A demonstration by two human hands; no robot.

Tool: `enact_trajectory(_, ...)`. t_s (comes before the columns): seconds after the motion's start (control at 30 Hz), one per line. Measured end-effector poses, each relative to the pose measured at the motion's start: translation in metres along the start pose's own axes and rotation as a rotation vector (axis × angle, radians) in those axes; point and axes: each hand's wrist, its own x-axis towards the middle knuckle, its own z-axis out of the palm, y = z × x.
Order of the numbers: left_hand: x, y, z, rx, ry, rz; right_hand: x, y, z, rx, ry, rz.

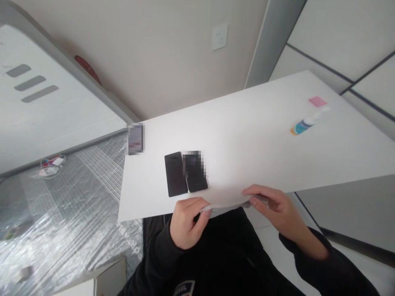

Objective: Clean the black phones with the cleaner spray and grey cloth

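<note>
Two hands, left hand (187, 222) and right hand (271, 207), pinch a thin white sheet (226, 202) at the table's (262, 135) near edge, just before two dark phones (185, 172). Judging by this, peeling is underway; separating it needs a steady pull.

both hands meet at the near edge of the worktop (247, 135): left hand (187, 222) curled, fingers (206, 213) pinched; right hand (273, 205) flatter, fingertips pressed together, dark sleeves behind.
</note>
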Motion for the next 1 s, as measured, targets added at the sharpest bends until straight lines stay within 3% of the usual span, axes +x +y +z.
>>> enact_trajectory(0.13, 0.021, -0.005, -0.003, 0.072, 0.006, 0.030, 0.021, 0.001, -0.016, -0.231, 0.028, -0.083)
enact_trajectory(0.33, 0.086, -0.012, -0.029, 0.250, 0.101, 0.221, 0.087, -0.024, -0.049, -0.475, 0.155, -0.461)
enact_trajectory(0.47, 0.103, -0.018, -0.034, 0.390, 0.120, 0.362, 0.098, -0.033, -0.065, -0.525, 0.183, -0.616)
enact_trajectory(0.53, 0.097, -0.029, -0.026, 0.460, 0.049, 0.382, 0.088, -0.018, -0.068, -0.565, 0.135, -0.601)
enact_trajectory(0.67, 0.069, -0.060, -0.002, 0.575, -0.240, 0.374, 0.051, 0.038, -0.069, -0.622, -0.051, -0.501)
enact_trajectory(0.77, 0.056, -0.073, 0.008, 0.558, -0.378, 0.330, 0.030, 0.066, -0.068, -0.628, -0.117, -0.448)
enact_trajectory(0.9, 0.069, -0.073, 0.015, 0.586, -0.390, 0.240, 0.044, 0.072, -0.064, -0.683, -0.066, -0.401)
enact_trajectory(1.0, 0.085, -0.077, 0.025, 0.729, -0.433, 0.177, 0.072, 0.072, -0.055, -0.780, -0.161, -0.351)
